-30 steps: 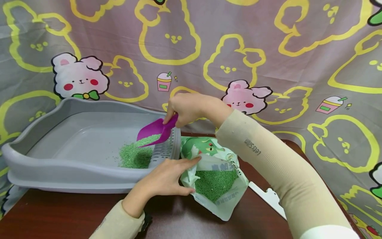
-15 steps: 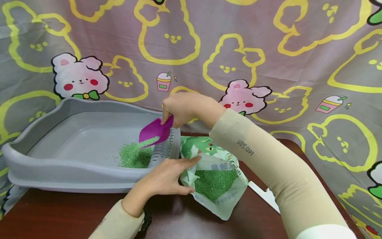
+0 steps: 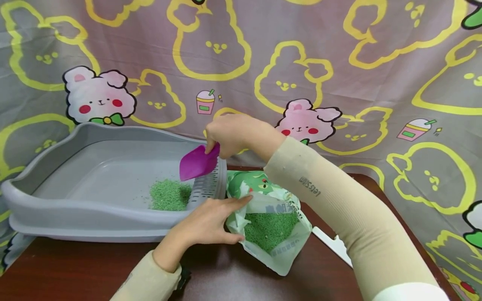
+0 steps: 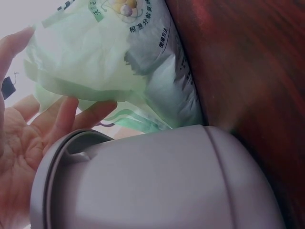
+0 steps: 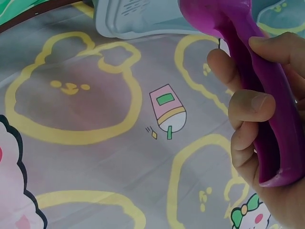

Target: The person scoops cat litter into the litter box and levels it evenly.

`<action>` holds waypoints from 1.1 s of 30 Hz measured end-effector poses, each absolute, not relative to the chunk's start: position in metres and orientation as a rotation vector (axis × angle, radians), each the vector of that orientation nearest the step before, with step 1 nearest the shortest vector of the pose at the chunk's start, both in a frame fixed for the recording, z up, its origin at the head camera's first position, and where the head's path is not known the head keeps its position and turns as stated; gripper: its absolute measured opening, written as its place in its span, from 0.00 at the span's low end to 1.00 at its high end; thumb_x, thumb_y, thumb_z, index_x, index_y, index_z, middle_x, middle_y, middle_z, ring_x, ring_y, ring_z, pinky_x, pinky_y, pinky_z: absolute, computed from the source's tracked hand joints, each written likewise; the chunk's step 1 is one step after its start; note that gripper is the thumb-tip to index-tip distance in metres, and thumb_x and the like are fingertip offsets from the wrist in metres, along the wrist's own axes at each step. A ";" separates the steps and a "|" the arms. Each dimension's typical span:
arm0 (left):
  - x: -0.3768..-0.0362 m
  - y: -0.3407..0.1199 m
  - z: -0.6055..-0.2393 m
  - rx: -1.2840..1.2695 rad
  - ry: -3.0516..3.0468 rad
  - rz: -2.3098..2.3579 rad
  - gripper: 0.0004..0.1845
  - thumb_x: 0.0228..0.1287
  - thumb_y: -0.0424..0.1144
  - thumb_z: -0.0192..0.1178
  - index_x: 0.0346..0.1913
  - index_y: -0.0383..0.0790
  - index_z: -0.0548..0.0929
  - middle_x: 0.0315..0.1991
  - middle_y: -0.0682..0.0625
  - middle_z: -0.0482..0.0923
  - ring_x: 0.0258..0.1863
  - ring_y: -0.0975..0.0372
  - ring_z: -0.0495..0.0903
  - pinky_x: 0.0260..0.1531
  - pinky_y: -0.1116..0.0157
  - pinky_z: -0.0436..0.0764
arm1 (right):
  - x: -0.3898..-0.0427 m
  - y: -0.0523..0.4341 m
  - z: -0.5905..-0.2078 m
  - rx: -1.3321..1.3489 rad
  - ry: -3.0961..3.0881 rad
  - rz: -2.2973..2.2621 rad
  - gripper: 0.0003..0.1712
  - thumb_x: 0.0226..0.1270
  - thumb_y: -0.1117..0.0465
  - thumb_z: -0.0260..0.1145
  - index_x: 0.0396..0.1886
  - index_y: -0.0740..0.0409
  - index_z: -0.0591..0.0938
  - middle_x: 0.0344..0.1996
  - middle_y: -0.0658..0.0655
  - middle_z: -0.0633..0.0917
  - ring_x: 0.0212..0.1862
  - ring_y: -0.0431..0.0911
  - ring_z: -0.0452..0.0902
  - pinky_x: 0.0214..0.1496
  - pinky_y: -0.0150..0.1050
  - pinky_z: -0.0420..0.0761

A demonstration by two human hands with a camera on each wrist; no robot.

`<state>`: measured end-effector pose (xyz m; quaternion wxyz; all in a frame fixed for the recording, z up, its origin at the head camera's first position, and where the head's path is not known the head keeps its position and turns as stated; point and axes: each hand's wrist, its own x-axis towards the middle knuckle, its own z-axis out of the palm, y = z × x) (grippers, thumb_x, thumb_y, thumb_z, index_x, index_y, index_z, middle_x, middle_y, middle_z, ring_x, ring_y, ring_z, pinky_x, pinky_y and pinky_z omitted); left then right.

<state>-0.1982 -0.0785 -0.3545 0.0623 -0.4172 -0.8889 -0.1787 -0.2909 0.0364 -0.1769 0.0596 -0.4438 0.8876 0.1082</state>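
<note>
The scoop [image 3: 198,162] is a rigid purple plastic tool, judged light and stiff; it should not flex under a load of granules. Its smooth surface may slip, so the correct hold is on the handle, with the fingers wrapped round it. The right hand [image 3: 235,134] grips it that way, fingers curled round the handle, with the bowl tilted down over the right end of the litter tray [image 3: 75,217]. The bowl appears empty.

The bag [image 3: 269,223] is thin, soft film and will collapse or tip if unsupported; it is judged moderately heavy with its contents. Hold it at the mouth edge. The left hand [image 3: 208,223] does so, with thumb and straight fingers spread along the left lip of the opening and not clenched. The bag lies on the counter [image 3: 94,271] near its front edge, just right of the tray and touching its end.

The green granules [image 3: 169,194] are loose and spill easily. One heap lies inside the tray at its right end; more fill the bag.

View differences:
- The head view shows the whole layout: tray, heap, bag and both hands.
- The right wrist view shows the grip in detail, fingers [image 5: 248,107] closed round the scoop handle [image 5: 257,71], but no granules.
- The left wrist view shows the open palm [image 4: 19,143] against the bag's film [image 4: 95,62] and the tray's outer wall [image 4: 157,186], hidden from the head view.
</note>
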 end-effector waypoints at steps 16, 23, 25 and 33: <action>-0.197 -0.079 -0.354 -1.247 -2.722 -0.585 0.50 0.51 0.60 0.70 0.76 0.48 0.64 0.66 0.46 0.76 0.40 0.63 0.82 0.45 0.61 0.83 | -0.280 0.077 -0.169 -1.260 2.757 0.163 0.24 0.59 0.67 0.63 0.51 0.39 0.88 0.47 0.40 0.88 0.39 0.40 0.73 0.36 0.35 0.68; -0.198 -0.077 -0.354 -1.260 -2.718 -0.573 0.50 0.51 0.60 0.70 0.76 0.47 0.64 0.67 0.47 0.76 0.44 0.61 0.83 0.47 0.60 0.83 | -0.272 0.107 -0.164 -1.295 2.789 0.040 0.21 0.60 0.64 0.66 0.51 0.42 0.88 0.44 0.44 0.90 0.34 0.40 0.76 0.36 0.35 0.73; -0.199 -0.077 -0.353 -1.258 -2.709 -0.575 0.50 0.51 0.60 0.70 0.76 0.47 0.64 0.67 0.47 0.75 0.43 0.61 0.83 0.47 0.59 0.83 | -0.269 0.116 -0.163 -1.292 2.802 0.009 0.23 0.58 0.65 0.66 0.52 0.41 0.88 0.37 0.45 0.89 0.27 0.39 0.71 0.32 0.35 0.72; -0.197 -0.077 -0.353 -1.230 -2.737 -0.580 0.50 0.51 0.61 0.70 0.76 0.48 0.63 0.69 0.49 0.74 0.54 0.56 0.83 0.53 0.56 0.81 | -0.241 0.162 -0.172 -1.302 2.929 -0.043 0.25 0.57 0.65 0.66 0.53 0.38 0.87 0.13 0.42 0.70 0.17 0.36 0.55 0.21 0.32 0.63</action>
